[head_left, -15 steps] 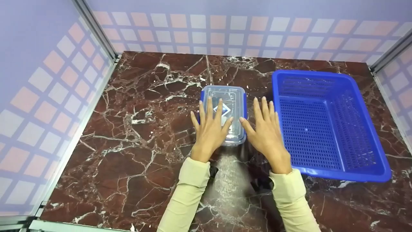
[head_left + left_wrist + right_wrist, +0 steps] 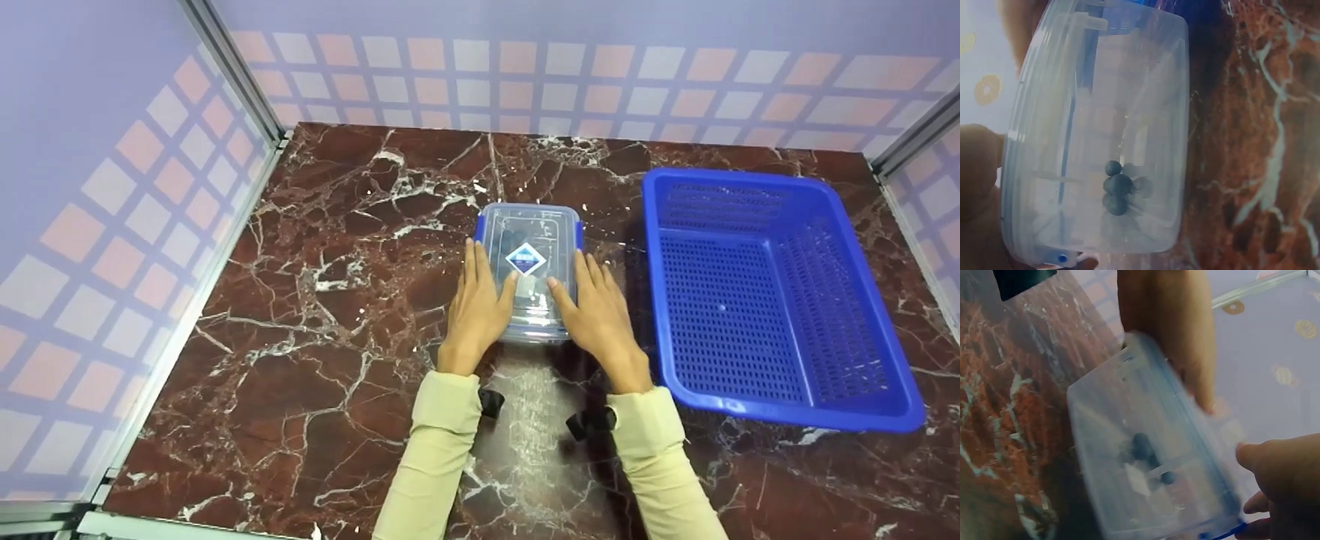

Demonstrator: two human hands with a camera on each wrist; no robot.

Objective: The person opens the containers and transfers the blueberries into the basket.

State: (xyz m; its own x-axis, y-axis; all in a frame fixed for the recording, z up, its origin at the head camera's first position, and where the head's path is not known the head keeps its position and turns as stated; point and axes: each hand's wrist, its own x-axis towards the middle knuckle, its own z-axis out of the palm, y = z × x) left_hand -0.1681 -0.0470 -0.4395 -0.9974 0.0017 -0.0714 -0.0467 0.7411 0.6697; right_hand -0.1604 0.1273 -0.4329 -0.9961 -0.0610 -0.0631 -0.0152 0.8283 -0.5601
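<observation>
A clear plastic food container (image 2: pixel 529 300) with a lid, blue side clips and a diamond-shaped sticker (image 2: pixel 526 259) lies flat on the marble-patterned table. My left hand (image 2: pixel 478 311) lies along its left side, fingers extended, thumb over the lid. Along the opposite side rests my right hand (image 2: pixel 600 311), its fingers also fairly straight and its thumb at the lid. Through the wall, the left wrist view shows several small dark round things (image 2: pixel 1118 185) inside. They appear in the right wrist view too, as dark blobs (image 2: pixel 1141 447), blurred.
A blue perforated plastic basket (image 2: pixel 750 415) stands to the right, near my right hand. Panels with a checked pattern (image 2: pixel 517 56) close off the table's back and sides. Dark wrist cameras (image 2: pixel 491 403) sit at the cuffs.
Both hands have come to the container's long sides: the left has drawn off the lid's middle, baring the sticker, and the right has moved left from beside the basket.
</observation>
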